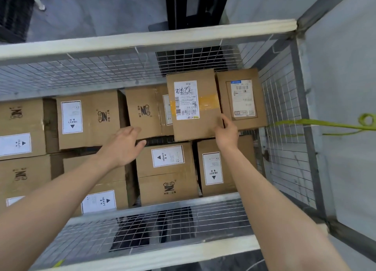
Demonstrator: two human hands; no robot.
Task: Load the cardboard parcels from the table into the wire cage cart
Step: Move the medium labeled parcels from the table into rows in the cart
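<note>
Right now the right hand (226, 133) sits at the near right corner of the taped parcel (194, 105), thumb up along its right edge and the other fingers curled at the corner; whether they are under the box or only against its side is hard to tell from above. The left hand (124, 146) is spread, palm down and touching nothing, hovering near the parcel's lower left, above the dark gap between the boxes beneath.

That parcel, with a white shipping label and a band of yellow tape, lies on top of the lower layer inside the wire cage cart (142, 39), at the far right. It overlaps a printed carton (146, 111) on its left and stands just beside a flatter labelled parcel (242, 99) that rests against the right mesh wall. Below and nearer, more cartons marked HEAVY (167, 156) fill the floor of the cage.

The risk, as I judge it, is tilt: the parcel bridges boxes with gaps between them, so if let go with only one corner steadied it could rock or slide into the gap. The right thumb could also be pinched between the two neighbouring parcels if the box is pushed rightward.
</note>
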